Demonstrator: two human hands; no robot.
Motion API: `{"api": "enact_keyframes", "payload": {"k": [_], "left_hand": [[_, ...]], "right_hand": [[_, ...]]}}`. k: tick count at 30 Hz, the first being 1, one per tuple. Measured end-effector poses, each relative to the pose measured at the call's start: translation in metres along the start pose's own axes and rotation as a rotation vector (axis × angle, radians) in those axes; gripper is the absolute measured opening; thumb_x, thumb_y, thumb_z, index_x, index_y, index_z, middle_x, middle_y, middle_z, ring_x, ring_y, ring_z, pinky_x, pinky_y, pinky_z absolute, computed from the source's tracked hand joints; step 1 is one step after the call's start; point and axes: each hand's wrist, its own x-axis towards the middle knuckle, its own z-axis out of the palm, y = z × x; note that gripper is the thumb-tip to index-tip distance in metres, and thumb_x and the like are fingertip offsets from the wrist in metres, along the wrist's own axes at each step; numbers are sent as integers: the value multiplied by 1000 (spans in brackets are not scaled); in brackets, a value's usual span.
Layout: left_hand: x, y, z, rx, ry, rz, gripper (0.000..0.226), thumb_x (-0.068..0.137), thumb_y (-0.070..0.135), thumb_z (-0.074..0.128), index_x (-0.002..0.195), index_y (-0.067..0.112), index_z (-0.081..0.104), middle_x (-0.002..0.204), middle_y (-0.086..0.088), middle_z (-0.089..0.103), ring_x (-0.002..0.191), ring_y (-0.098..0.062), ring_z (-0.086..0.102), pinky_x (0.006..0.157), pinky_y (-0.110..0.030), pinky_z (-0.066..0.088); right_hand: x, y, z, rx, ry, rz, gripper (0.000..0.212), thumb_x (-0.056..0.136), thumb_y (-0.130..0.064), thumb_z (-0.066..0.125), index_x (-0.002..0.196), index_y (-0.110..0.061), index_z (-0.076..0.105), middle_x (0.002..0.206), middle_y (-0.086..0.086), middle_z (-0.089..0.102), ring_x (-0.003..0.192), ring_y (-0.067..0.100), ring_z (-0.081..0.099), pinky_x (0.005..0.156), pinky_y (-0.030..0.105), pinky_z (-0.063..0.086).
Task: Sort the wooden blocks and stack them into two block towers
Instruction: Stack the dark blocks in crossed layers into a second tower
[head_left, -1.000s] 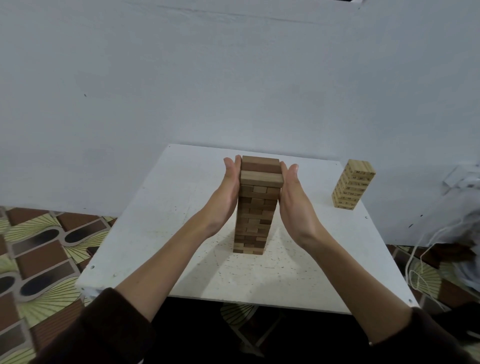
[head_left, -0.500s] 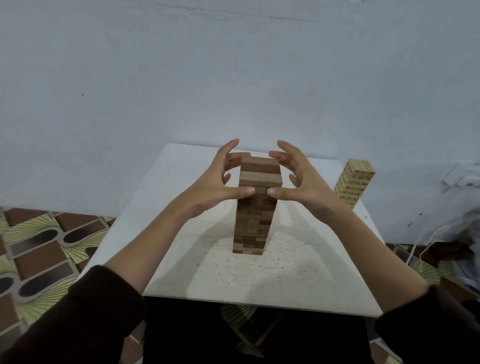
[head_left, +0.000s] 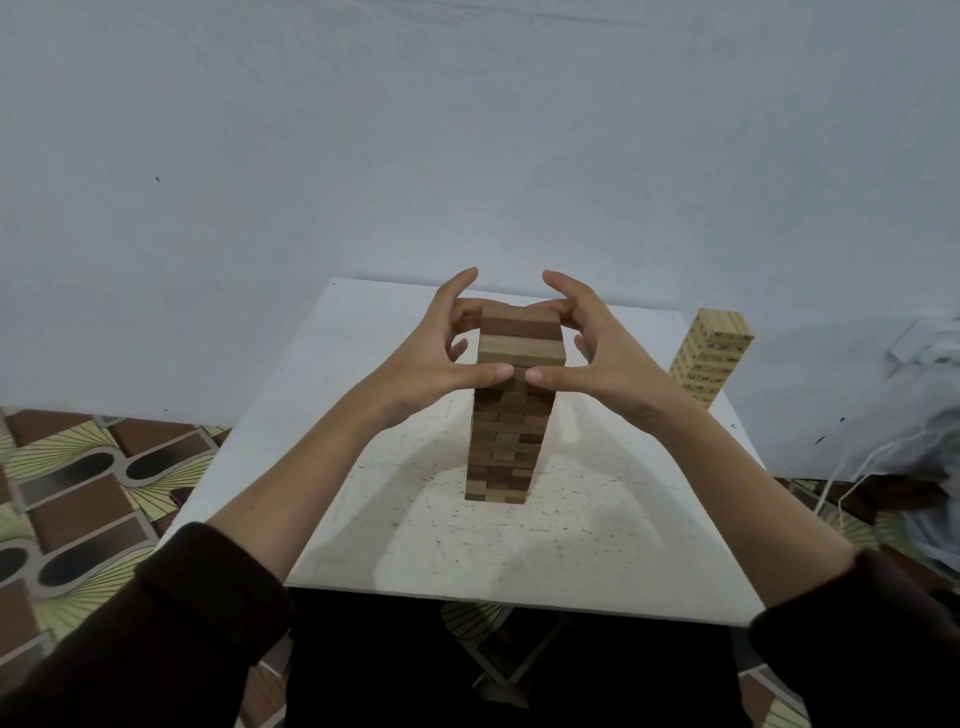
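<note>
A white speckled square table (head_left: 519, 530) stands against a pale blue-grey wall (head_left: 467, 130) on patterned flooring (head_left: 83, 493). At its centre rises the tall dark wooden block tower (head_left: 511, 410); the smaller pale wooden block tower (head_left: 709, 356) stands at the table's far right corner. The left hand (head_left: 436, 353) and right hand (head_left: 597, 353) grip the dark tower's top, thumbs pressing its near face, fingers curled behind.

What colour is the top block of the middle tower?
Reddish brown top block, clearest in the head view.

Bare hands, dark sleeves.
The left hand (head_left: 421, 358) and right hand (head_left: 608, 358) are bare; both forearms show below dark brown sleeves (head_left: 156, 634) pushed up.
</note>
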Motion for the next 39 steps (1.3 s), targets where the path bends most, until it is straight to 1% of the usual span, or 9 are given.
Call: {"api": "enact_keyframes", "payload": {"k": [8, 18, 21, 23, 25, 27, 31, 35, 39], "left_hand": [[1, -5, 1, -46, 6, -14, 103, 69, 30, 77, 148, 28, 12, 130, 9, 49, 129, -6, 42, 115, -42, 29], [1, -4, 2, -62, 10, -10, 102, 69, 28, 79, 147, 30, 13, 132, 6, 49, 130, -8, 42, 115, -42, 30], [0, -5, 3, -76, -1, -11, 98, 70, 33, 72, 148, 30, 13, 139, 10, 43, 134, -4, 37, 116, -40, 27], [-3, -2, 6, -129, 6, -24, 99, 72, 58, 66, 149, 29, 11, 149, 16, 32, 138, 0, 26, 118, -33, 22], [-5, -1, 12, -244, 27, -62, 105, 69, 84, 42, 151, 27, 10, 155, 19, 20, 141, 3, 17, 119, -31, 15], [-5, -4, 16, -354, 37, -103, 94, 77, 80, 21, 153, 25, 11, 158, 15, 15, 144, -1, 13, 121, -35, 9], [-6, -11, 25, -343, 34, -133, 89, 84, 75, 12, 148, 14, 12, 158, -4, 12, 146, -17, 10, 121, -45, 7], [-9, -8, 31, -396, 35, -138, 77, 87, 71, 10, 152, 30, 10, 156, 12, 22, 143, -6, 19, 121, -37, 9], [-13, 0, 37, -380, 29, -114, 69, 92, 63, -1, 153, 29, 4, 156, 13, 21, 135, 1, 24, 112, -21, 17]], "right_hand": [[1, 2, 0, 26, 7, 14, 91, 68, -27, 77, 143, -30, 25, 129, -5, 50, 126, 4, 41, 81, -4, 27], [1, 5, 1, 47, 2, 19, 90, 74, -17, 77, 145, -29, 22, 131, -2, 47, 129, 9, 39, 85, 2, 27], [0, 5, 3, 62, -7, 14, 95, 72, -26, 80, 146, -29, 20, 135, -5, 45, 130, 7, 37, 87, 4, 26], [-3, 4, 7, 128, 25, 32, 92, 73, -42, 72, 146, -28, 19, 143, -9, 39, 132, 4, 33, 96, 9, 26], [-5, 5, 15, 246, 89, 73, 86, 81, -59, 58, 149, -23, 19, 151, -9, 31, 137, 3, 27, 113, 26, 22], [-7, 8, 25, 362, 140, 101, 83, 84, -69, 43, 149, -19, 26, 153, -5, 30, 141, 6, 24, 119, 39, 15], [-13, 8, 38, 409, 151, 99, 72, 88, -71, 22, 134, -23, 50, 142, 0, 48, 135, 11, 38, 117, 43, 20], [-15, 5, 45, 466, 128, 92, 72, 88, -68, 17, 133, -24, 51, 138, -5, 53, 132, 8, 42, 117, 41, 21], [-15, 4, 48, 461, 117, 89, 70, 89, -68, 15, 132, -27, 53, 136, -7, 54, 130, 7, 44, 117, 41, 21]]}}
